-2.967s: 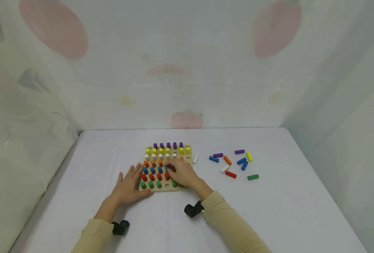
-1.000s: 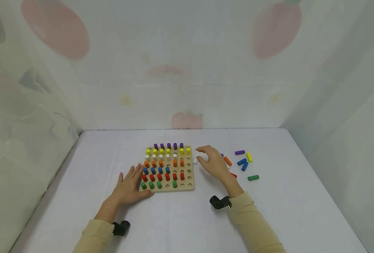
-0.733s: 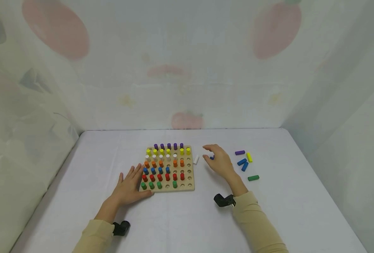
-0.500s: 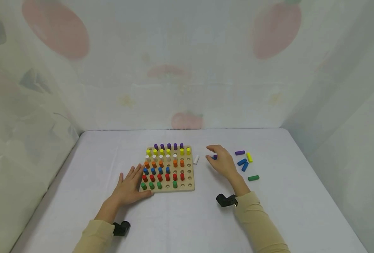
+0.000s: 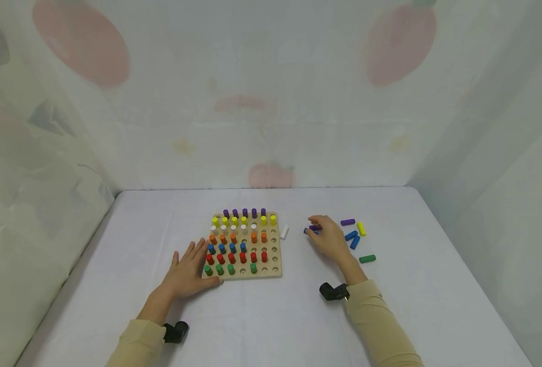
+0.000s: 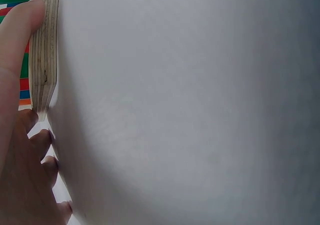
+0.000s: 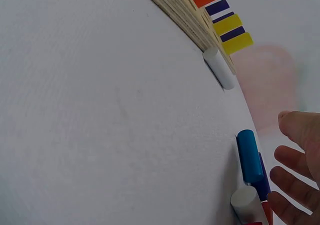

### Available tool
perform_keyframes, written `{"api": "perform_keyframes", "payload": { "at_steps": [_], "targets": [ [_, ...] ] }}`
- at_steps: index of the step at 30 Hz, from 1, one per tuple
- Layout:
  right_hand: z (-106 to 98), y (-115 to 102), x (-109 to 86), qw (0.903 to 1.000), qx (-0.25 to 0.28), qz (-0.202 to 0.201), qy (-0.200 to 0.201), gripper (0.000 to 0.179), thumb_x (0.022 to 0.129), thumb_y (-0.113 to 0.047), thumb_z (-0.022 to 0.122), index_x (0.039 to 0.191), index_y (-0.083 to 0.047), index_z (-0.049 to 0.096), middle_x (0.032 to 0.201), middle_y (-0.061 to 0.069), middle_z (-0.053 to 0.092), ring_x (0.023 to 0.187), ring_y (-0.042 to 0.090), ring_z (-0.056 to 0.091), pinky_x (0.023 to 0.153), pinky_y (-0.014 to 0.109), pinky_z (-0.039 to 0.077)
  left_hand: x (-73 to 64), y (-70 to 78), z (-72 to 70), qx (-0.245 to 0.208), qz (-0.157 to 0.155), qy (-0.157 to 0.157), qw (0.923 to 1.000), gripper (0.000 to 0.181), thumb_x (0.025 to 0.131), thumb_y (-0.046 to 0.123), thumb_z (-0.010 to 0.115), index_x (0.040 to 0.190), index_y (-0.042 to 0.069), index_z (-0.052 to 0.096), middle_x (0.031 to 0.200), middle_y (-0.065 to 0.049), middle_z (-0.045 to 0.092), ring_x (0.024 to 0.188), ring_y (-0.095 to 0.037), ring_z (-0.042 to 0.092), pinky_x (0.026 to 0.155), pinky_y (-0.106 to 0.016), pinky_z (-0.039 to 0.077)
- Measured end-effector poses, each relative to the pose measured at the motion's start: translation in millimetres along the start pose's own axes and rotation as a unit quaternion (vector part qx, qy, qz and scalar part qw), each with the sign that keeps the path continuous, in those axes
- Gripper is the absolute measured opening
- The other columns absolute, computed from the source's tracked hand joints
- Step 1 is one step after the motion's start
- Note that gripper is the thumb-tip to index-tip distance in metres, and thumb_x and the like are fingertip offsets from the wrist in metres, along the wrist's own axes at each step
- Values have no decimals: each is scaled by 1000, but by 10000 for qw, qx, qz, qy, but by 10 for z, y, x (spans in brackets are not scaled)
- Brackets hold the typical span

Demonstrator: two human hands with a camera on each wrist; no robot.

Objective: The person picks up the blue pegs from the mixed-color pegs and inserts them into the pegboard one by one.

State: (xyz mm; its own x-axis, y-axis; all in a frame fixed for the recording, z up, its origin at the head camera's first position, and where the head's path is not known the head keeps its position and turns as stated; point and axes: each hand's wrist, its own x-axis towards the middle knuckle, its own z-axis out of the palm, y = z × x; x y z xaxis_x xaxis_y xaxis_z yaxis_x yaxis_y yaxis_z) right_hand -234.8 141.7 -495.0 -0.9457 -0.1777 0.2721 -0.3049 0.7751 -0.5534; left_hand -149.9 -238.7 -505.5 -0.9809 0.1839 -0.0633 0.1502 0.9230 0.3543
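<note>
My left hand (image 5: 185, 272) rests against the left side of a wooden pegboard (image 5: 269, 263), fingers straight, thumb on its front edge. In the left wrist view the thumb (image 6: 20, 27) presses the board's layered edge. Rows of purple, yellow, white, orange, blue, red and green pegs stand upright in the board, among some bare holes. To the right, my right hand (image 5: 330, 239) is low over loose pegs, with thumb and fingers apart around a purple peg (image 5: 314, 228) and a blue peg (image 5: 306, 231). The right wrist view shows its fingers spread beside the blue peg (image 7: 250, 156).
A white peg (image 5: 284, 232) lies by the board's right edge. Beyond my right hand lie another purple peg (image 5: 347, 222), a yellow peg (image 5: 361, 228), two blue pegs (image 5: 355, 241) and a green peg (image 5: 367, 259). Another white peg (image 7: 247, 205) shows beneath the right hand.
My right hand has left a blue peg standing in the board and moved right, past the loose white peg, to the purple and blue pegs. The left hand has stayed in place.
</note>
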Motion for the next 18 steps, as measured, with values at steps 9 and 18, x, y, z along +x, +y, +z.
{"api": "perform_keyframes", "payload": {
  "at_steps": [9,18],
  "targets": [
    [-16,59,-26,9997,86,179,-119,32,85,-20,66,114,-8,61,104,7,63,97,21,60,84,38,51,-4,-2,0,39,-5,6,10000,112,64,74,61,147,9,22,153,-13,20,139,-38,14,105,-68,2],
    [-23,72,-22,9991,-12,262,-319,27,85,-21,66,109,-9,63,100,5,63,93,20,59,82,38,51,-17,14,-12,-1,14,19,10000,112,65,72,62,147,8,22,152,-13,21,139,-38,14,105,-67,2]
  ]
}}
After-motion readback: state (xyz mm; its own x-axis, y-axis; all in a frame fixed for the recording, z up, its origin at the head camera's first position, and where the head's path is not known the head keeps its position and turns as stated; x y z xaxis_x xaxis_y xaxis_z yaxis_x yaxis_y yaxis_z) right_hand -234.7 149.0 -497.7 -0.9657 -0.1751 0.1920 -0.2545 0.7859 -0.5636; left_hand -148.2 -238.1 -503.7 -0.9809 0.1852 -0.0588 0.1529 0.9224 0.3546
